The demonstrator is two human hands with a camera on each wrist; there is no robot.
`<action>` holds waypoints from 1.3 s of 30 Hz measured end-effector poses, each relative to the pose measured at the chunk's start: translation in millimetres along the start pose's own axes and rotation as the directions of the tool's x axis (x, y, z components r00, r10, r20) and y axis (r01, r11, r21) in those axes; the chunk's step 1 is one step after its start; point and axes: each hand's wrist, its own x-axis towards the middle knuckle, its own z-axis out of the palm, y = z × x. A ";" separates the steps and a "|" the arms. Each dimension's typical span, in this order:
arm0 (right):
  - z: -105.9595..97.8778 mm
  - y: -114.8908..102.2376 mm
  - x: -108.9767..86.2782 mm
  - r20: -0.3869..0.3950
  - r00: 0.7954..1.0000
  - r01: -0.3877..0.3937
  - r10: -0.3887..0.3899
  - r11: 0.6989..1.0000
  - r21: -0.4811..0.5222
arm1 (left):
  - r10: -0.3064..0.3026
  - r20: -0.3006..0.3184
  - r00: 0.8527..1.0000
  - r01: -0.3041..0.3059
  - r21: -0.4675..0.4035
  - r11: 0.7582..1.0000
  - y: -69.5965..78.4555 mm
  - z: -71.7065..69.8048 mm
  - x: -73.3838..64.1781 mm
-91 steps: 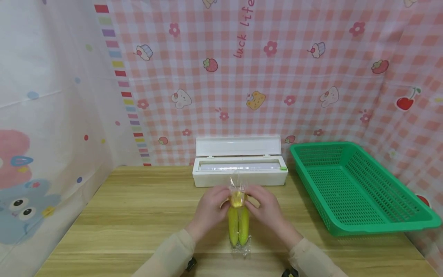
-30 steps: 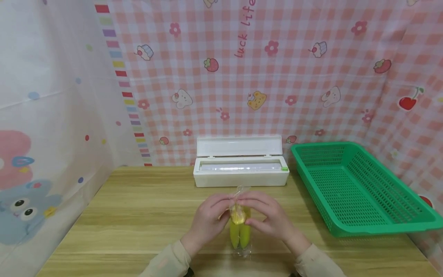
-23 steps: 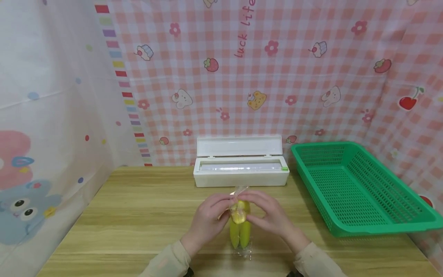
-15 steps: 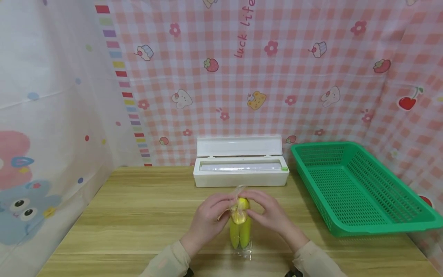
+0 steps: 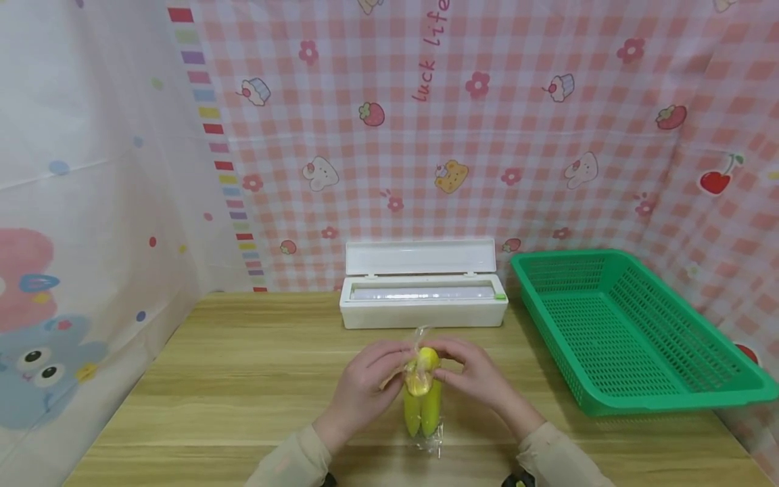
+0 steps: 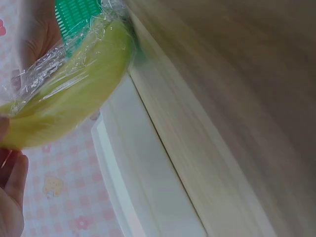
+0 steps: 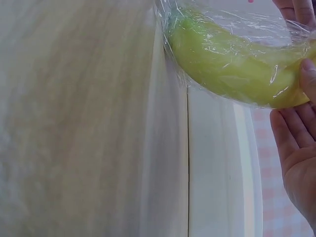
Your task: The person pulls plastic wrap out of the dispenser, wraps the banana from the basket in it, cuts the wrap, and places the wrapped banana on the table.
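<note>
A pair of yellow-green bananas, wrapped in clear cling film, stands out at the middle of the table's near part, stem end away from me. My left hand grips the stem end from the left, fingers over its top. From the right, my right hand holds the same end with thumb and fingers. Loose film sticks up between the fingertips and also past the near tips. In the left wrist view the film lies crinkled along the banana; the right wrist view shows my right thumb against the banana.
Behind the hands stands a white cling film box with its lid raised and a roll inside. A green plastic basket is at the right on the wooden table. A pink checked cloth hangs behind.
Over the last seconds both hands have drawn slightly nearer to me. The film at the stem end has been bunched, and a yellow rounded part now shows between the hands.
</note>
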 end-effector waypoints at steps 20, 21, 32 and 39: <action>-0.2 -6.2 2.0 -0.010 1.000 0.026 -0.026 0.999 -0.025 | 0.316 0.032 0.948 -0.313 -0.073 0.947 5.2 -12.8 10.6; -0.2 -6.3 2.2 -0.010 0.999 0.031 -0.031 0.999 -0.022 | 0.321 0.038 0.946 -0.318 -0.065 0.946 5.3 -11.3 11.2; -0.9 -6.2 2.2 -0.013 0.997 0.073 -0.074 0.995 -0.074 | 0.301 0.134 0.944 -0.291 -0.090 0.952 3.2 -9.1 17.9; 0.2 -7.6 3.2 -0.014 0.991 0.132 -0.134 0.987 -0.088 | 0.273 0.190 0.943 -0.253 -0.125 0.959 -0.9 -11.0 18.3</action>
